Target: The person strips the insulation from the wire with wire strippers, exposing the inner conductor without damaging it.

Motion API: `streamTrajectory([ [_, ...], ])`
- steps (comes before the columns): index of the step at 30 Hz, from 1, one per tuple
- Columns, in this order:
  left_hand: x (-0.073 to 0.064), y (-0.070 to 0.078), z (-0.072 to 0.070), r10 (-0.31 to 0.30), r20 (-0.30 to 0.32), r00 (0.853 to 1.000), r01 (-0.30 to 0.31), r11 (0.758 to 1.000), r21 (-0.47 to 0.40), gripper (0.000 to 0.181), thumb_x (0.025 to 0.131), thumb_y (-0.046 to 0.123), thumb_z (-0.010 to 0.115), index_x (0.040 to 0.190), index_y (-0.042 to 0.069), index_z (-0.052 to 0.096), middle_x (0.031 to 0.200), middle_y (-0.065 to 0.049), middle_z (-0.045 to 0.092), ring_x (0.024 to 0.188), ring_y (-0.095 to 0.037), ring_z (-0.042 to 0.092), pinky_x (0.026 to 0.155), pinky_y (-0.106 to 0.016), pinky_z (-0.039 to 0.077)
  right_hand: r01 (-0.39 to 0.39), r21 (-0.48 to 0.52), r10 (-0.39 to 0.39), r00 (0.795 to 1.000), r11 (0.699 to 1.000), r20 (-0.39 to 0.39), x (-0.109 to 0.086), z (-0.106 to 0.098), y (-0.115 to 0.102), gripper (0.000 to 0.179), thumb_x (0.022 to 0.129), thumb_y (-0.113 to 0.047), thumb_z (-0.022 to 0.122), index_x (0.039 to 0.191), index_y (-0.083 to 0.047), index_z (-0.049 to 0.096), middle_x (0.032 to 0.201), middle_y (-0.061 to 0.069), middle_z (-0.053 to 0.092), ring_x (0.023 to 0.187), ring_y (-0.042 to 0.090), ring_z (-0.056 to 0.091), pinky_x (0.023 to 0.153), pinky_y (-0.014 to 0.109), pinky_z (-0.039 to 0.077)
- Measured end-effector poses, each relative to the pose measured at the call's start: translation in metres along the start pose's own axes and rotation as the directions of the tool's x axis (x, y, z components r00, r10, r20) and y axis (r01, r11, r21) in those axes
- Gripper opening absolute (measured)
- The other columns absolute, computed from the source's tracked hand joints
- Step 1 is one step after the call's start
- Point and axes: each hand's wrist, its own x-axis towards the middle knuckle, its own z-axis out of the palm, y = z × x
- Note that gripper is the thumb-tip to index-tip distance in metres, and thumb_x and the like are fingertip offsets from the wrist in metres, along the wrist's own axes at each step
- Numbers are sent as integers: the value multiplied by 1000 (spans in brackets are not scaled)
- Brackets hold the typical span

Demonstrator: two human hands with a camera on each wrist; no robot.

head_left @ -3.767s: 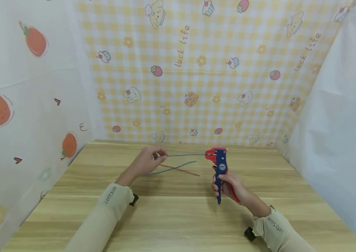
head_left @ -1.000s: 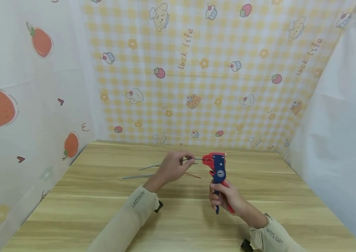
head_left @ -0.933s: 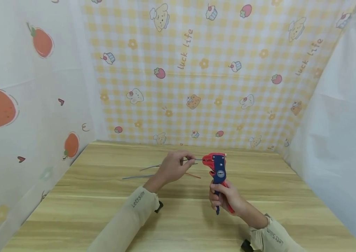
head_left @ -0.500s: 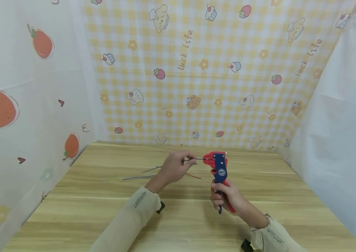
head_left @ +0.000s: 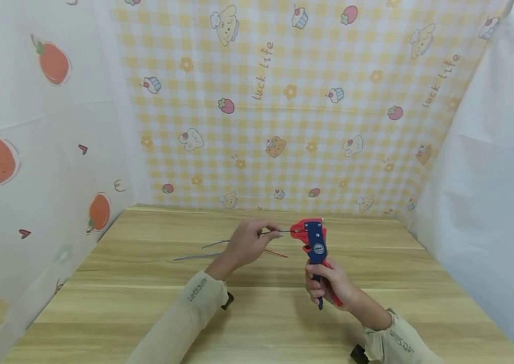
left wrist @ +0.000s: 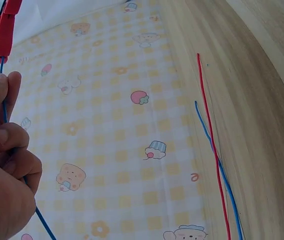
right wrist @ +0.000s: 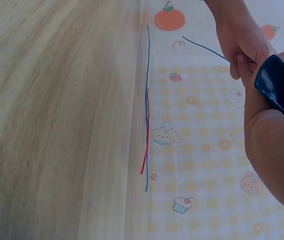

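Note:
My left hand (head_left: 245, 245) pinches a thin blue wire (head_left: 286, 231) between thumb and fingers. In the left wrist view this wire (left wrist: 45, 225) runs through the hand, its tail sticking out below the curled fingers. Its other end enters the red jaws of a red and blue wire stripper (head_left: 315, 240), a short way right of the fingertips. My right hand (head_left: 331, 283) grips the stripper upright by its handles, fingers wrapped around them. A dark blue handle (right wrist: 281, 86) shows close up in the right wrist view. The wire's end inside the jaws is hidden.
A red wire (left wrist: 205, 100) and another blue wire (left wrist: 226, 185) lie crossed on the wooden table (head_left: 257, 323), partly behind my left hand in the head view. A patterned cloth (head_left: 316, 121) hangs behind the table, with white sheets at both sides.
Since the oldest frame my left hand has moved right along the blue wire, closer to the stripper. The stripper has shifted slightly down. Over the last second both hands stay almost still.

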Motion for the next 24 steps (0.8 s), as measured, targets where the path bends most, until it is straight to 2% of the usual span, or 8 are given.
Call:
streamTrajectory([
  [13, -5, -5, -9, -36, -9, 999, 35, 999, -38, 6, 89, 9, 74, 94, 10, 77, 90, 1, 75, 45, -3, 29, 45, -21, 31, -5, -38, 6, 1000, 999, 12, 2, 3, -3, 27, 103, -4, 27, 96, -8, 53, 73, -2, 49, 58, 12, 43, 60, 24, 53],
  [19, -6, -7, -13, -51, -15, 999, 50, 997, -52, 5, 90, 12, 73, 93, 12, 77, 90, 2, 75, 45, -2, 31, 45, -21, 33, -9, -44, 9, 1000, 999, 7, 4, 4, -3, 26, 103, -5, 28, 97, -7, 54, 75, -2, 52, 61, 11, 49, 62, 25, 55],
  [22, -8, -8, -17, -48, 2, 999, 48, 996, -70, 8, 91, 15, 72, 96, 11, 77, 92, -2, 75, 46, -2, 31, 45, -22, 34, -21, -54, 21, 1000, 998, -7, 4, 5, -4, 25, 103, -5, 30, 98, -6, 54, 76, -2, 53, 62, 10, 51, 63, 26, 55],
  [24, -10, -13, -24, -88, -2, 996, 87, 993, -78, 10, 92, 16, 71, 97, 10, 77, 90, -3, 75, 43, -1, 32, 42, -21, 33, -26, -44, 25, 999, 999, -22, 4, 6, -5, 23, 103, -5, 30, 99, -9, 52, 76, -3, 54, 63, 10, 52, 64, 27, 55],
])
